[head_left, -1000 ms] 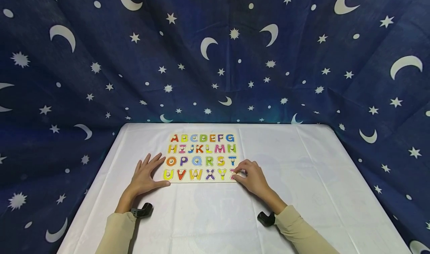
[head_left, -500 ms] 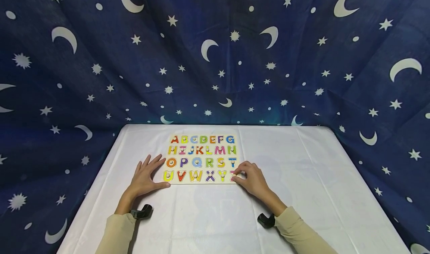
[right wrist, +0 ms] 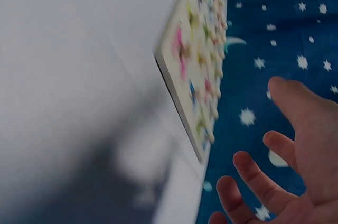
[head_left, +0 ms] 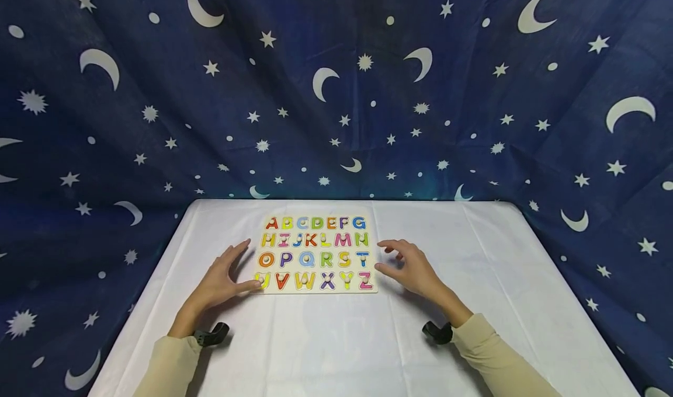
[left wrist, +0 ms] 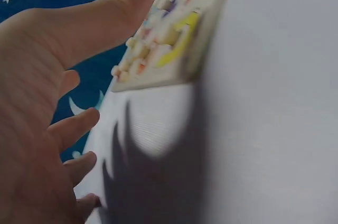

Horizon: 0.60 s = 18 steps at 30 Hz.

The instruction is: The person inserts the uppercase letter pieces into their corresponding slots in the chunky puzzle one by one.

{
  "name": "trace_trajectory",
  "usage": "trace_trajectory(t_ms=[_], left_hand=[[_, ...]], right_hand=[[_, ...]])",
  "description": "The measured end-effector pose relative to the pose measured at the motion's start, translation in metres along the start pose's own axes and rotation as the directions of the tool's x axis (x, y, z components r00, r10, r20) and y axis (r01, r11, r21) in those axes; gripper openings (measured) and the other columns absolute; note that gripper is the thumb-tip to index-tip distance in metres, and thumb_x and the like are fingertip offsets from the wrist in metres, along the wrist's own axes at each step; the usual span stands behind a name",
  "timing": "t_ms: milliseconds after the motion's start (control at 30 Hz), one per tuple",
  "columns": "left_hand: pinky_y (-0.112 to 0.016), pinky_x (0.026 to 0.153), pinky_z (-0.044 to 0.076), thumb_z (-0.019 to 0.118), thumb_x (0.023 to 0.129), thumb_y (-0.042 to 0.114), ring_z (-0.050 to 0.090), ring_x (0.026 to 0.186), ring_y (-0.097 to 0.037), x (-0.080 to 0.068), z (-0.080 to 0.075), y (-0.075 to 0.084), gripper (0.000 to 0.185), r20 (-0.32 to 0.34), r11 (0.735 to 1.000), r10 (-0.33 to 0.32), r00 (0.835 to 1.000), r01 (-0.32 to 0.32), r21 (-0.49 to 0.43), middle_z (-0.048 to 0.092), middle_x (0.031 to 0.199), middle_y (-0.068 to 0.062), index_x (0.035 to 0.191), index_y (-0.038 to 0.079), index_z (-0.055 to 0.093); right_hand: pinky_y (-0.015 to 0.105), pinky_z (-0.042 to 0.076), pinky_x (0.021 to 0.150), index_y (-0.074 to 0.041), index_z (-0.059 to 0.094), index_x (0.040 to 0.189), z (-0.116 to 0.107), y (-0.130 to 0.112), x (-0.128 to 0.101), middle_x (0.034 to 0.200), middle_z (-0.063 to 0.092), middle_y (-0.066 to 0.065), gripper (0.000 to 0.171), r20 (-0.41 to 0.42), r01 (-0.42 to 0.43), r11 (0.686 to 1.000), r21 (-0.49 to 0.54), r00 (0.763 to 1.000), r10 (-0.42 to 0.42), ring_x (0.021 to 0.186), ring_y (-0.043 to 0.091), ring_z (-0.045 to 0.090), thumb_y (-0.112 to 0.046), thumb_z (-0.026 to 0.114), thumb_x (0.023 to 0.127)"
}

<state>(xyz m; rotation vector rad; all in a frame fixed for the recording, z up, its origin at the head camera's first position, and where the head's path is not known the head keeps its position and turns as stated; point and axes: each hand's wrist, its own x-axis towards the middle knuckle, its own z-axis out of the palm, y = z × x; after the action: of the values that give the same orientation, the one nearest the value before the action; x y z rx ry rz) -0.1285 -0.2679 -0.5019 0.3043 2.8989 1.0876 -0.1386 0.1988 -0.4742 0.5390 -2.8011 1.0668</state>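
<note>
An alphabet puzzle board [head_left: 315, 292] lies flat on the white table, its colourful letter pieces with small knobs seated in rows from A to Z. My left hand [head_left: 218, 280] hovers at the board's left side, fingers spread, the thumb overlapping the U piece [head_left: 262, 281] in the head view. To the right of the board my right hand [head_left: 412, 267] is held apart from it, fingers loosely bent and holding nothing. The pink Z piece [head_left: 365, 280] sits in its slot at the lower right corner. In the right wrist view the board's edge [right wrist: 179, 110] stands clear of the fingers.
The white-covered table [head_left: 336, 350] extends around the board on every side. Behind it hangs a dark blue curtain [head_left: 336, 46] with moons and stars. A black camera mount sits on each wrist, the left one [head_left: 212, 334] and the right one [head_left: 437, 332].
My right hand has let go of the Z piece and moved right, off the board, its fingers parting. My left hand has lifted slightly and shifted left.
</note>
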Motion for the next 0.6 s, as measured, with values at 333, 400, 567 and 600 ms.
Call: trace_trajectory(t_ms=[333,400,567,600], left_hand=[[-0.072,0.116,0.024,0.09,0.076,0.044,0.029,0.149,-0.049,0.013,-0.025,0.021,0.105,-0.191,0.981,0.165,0.968,-0.141,0.131,0.033,0.164,-0.019,0.162,0.023,0.034],[-0.073,0.117,0.018,0.088,0.076,0.048,0.025,0.15,-0.05,0.018,-0.024,0.026,0.103,-0.224,0.968,0.194,0.955,-0.15,0.2,0.03,0.165,-0.02,0.161,0.024,0.035],[-0.073,0.12,0.007,0.08,0.077,0.06,0.013,0.154,-0.049,0.03,-0.01,0.039,0.103,-0.229,0.926,0.236,0.944,-0.147,0.348,0.021,0.169,-0.018,0.162,0.027,0.032],[-0.074,0.119,0.007,0.079,0.077,0.062,0.012,0.154,-0.05,0.032,-0.005,0.04,0.104,-0.225,0.915,0.239,0.945,-0.142,0.377,0.019,0.17,-0.018,0.163,0.027,0.032]], right_hand=[[0.067,0.043,0.096,-0.02,0.055,0.147,-0.049,0.015,0.015,0.144,0.056,0.018,0.075,-0.123,0.052,0.928,-0.369,0.987,-0.104,0.124,0.046,0.051,-0.048,0.083,0.083],[0.07,0.039,0.101,-0.022,0.052,0.15,-0.055,0.021,0.017,0.15,0.049,0.019,0.08,-0.132,0.034,0.902,-0.431,0.986,-0.101,0.13,0.049,0.046,-0.052,0.081,0.082],[0.075,0.02,0.114,-0.025,0.043,0.156,-0.065,0.037,0.02,0.162,0.033,0.022,0.089,-0.149,-0.023,0.863,-0.505,0.987,-0.061,0.146,0.055,0.026,-0.06,0.076,0.082],[0.076,0.016,0.116,-0.025,0.042,0.157,-0.066,0.039,0.02,0.164,0.03,0.023,0.091,-0.154,-0.032,0.861,-0.507,0.987,-0.054,0.148,0.056,0.022,-0.061,0.076,0.082]])
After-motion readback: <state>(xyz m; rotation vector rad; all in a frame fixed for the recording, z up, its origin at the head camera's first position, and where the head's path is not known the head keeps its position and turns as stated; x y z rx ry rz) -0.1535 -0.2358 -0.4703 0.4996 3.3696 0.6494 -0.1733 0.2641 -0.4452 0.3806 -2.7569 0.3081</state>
